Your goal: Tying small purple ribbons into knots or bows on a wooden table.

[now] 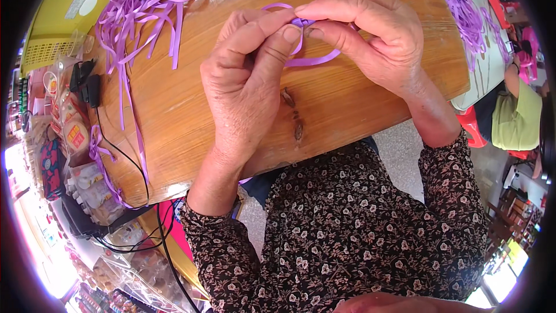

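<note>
A narrow purple ribbon (315,61) is pinched between my two hands above the wooden table, with a small knot or fold at the fingertips and a loop hanging below. My left hand (246,72) is closed, thumb and index finger pressed on the left side of that fold. From the right, my right hand (379,37) grips the ribbon with thumb and fingertips, its other fingers loosely bent. The fingertips partly hide the fold, so its exact shape cannot be made out.
Many loose purple ribbons (145,3) lie on the wooden table (359,101) at the far left, beside a yellow basket (61,8). Black cable (124,149) runs over the left edge. More ribbon (460,8) lies on a white table at right, near a person in a yellow-green shirt (518,119).
</note>
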